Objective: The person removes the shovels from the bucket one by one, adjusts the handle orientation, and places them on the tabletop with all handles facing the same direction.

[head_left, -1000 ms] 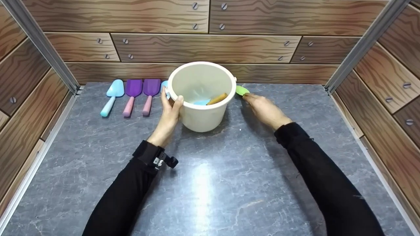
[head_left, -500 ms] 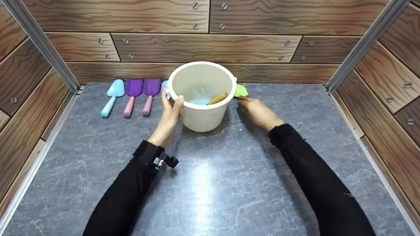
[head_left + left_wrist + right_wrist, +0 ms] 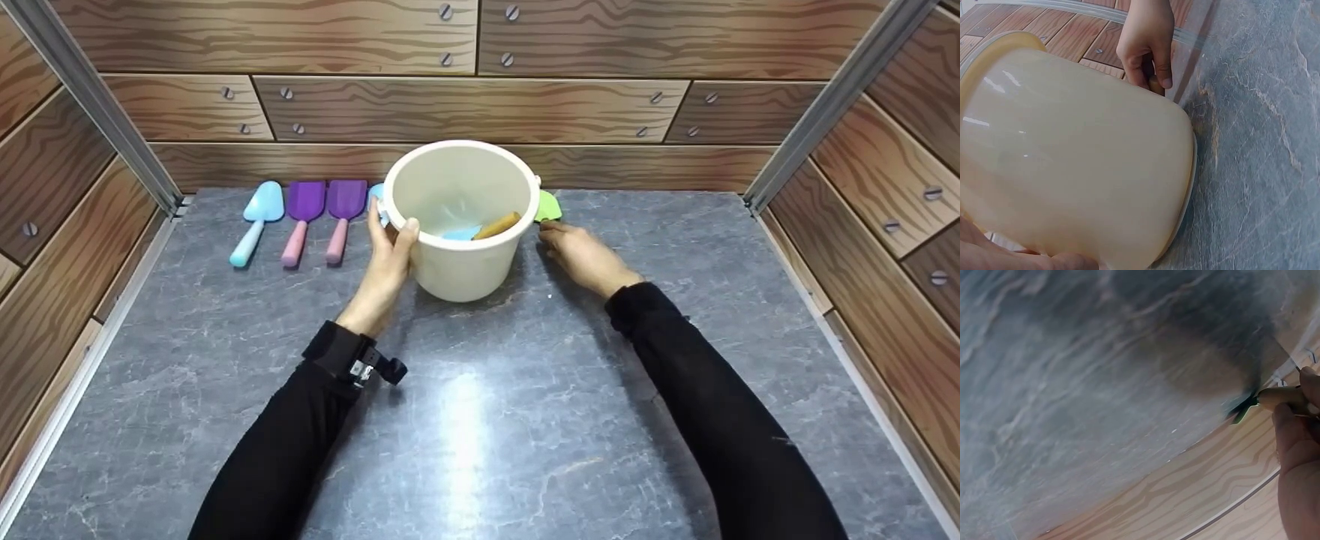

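Note:
A cream plastic bucket [image 3: 463, 266] stands upright on the grey marbled table. My left hand [image 3: 386, 262] grips its left rim, thumb over the front edge. Inside lies a toy shovel with a blue blade and an orange-brown handle [image 3: 496, 226]. Just right of the bucket, my right hand [image 3: 589, 257] holds a green-bladed toy shovel [image 3: 550, 205] low over the table. Its blade is partly hidden behind the bucket. In the right wrist view, thumb and fingers pinch its tan handle [image 3: 1282, 398].
Left of the bucket lie a light-blue shovel [image 3: 257, 217] and two purple shovels with pink handles, one [image 3: 295, 240] beside the other [image 3: 339, 238]. Another blue blade [image 3: 375, 193] peeks from behind the bucket. Wood-patterned walls [image 3: 480, 109] enclose the back and sides.
My right hand has moved slightly left toward the bucket with the green shovel, whose blade has turned and now shows broader. The left hand and the bucket have stayed put.

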### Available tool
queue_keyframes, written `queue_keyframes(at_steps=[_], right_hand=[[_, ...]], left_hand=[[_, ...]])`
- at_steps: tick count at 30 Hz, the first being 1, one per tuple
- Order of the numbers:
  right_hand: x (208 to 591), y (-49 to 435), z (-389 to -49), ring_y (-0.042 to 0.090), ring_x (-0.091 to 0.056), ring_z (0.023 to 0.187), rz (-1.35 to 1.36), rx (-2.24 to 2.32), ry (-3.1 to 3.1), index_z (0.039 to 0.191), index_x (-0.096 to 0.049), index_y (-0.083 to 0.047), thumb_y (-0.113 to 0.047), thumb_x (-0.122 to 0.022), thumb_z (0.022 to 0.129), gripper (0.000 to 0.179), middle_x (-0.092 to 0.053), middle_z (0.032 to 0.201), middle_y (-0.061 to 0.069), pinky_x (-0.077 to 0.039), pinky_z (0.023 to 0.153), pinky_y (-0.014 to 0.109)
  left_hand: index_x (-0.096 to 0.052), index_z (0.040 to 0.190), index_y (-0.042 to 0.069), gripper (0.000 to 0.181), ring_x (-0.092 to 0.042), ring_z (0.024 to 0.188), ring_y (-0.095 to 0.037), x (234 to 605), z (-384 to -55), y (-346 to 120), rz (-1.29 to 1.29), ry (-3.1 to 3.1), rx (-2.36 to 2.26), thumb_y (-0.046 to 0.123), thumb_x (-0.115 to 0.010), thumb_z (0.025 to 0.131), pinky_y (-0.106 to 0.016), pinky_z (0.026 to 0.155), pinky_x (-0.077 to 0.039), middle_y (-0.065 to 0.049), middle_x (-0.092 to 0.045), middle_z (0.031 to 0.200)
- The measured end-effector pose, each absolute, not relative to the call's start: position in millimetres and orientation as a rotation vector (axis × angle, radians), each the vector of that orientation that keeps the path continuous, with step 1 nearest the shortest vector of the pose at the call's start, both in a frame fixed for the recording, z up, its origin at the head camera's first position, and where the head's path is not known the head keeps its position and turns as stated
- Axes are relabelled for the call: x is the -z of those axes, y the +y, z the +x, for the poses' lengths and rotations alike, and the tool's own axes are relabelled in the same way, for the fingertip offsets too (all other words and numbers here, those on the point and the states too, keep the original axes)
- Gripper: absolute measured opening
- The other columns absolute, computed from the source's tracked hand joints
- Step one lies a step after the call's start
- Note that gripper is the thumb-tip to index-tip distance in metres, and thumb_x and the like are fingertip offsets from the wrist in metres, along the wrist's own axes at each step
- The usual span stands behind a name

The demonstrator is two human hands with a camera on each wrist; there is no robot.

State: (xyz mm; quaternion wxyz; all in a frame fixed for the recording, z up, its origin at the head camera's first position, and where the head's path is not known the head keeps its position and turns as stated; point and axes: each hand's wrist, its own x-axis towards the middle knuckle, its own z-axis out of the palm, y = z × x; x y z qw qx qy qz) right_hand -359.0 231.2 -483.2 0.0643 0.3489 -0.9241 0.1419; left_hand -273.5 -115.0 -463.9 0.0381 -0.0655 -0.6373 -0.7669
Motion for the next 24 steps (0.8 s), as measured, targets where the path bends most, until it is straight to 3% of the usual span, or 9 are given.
queue_keyframes(at_steps=[16,18,22,24], right_hand=[[485.2,232.0,-359.6,0.057,-0.066,0.152,1.075,-0.435,-2.823,0.144,-0.07,0.019,0.011,-0.069,0.108,0.037,-0.066,0.16,0.041,-0.055,0.132,0.064],[484.2,232.2,-359.7,0.058,-0.066,0.152,1.078,-0.439,-2.821,0.145,-0.07,0.019,0.012,-0.07,0.108,0.037,-0.066,0.159,0.042,-0.055,0.132,0.064],[480.8,233.4,-359.5,0.057,-0.068,0.149,1.082,-0.464,-2.805,0.143,-0.071,0.018,0.012,-0.071,0.108,0.036,-0.068,0.156,0.041,-0.058,0.129,0.064],[478.2,234.4,-359.1,0.057,-0.07,0.147,1.075,-0.478,-2.801,0.142,-0.071,0.017,0.01,-0.072,0.108,0.034,-0.07,0.155,0.04,-0.059,0.127,0.064]], left_hand=[[0.023,0.186,0.021,0.128,-0.011,0.187,-0.039,464.0,-272.6,-116.8,-0.193,-2.012,2.299,0.065,-0.067,0.106,-0.057,0.154,-0.015,-0.026,0.001,0.198],[0.023,0.186,0.021,0.14,-0.01,0.187,-0.039,464.2,-272.9,-117.0,-0.193,-2.009,2.302,0.079,-0.072,0.101,-0.057,0.154,-0.015,-0.026,0.001,0.198],[0.023,0.186,0.02,0.172,-0.011,0.187,-0.04,464.8,-274.6,-116.0,-0.188,-2.001,2.304,0.105,-0.078,0.077,-0.058,0.154,-0.016,-0.027,0.001,0.198],[0.024,0.186,0.021,0.156,-0.01,0.187,-0.04,464.9,-275.1,-115.6,-0.188,-1.99,2.317,0.094,-0.076,0.091,-0.057,0.154,-0.016,-0.027,0.002,0.198]])
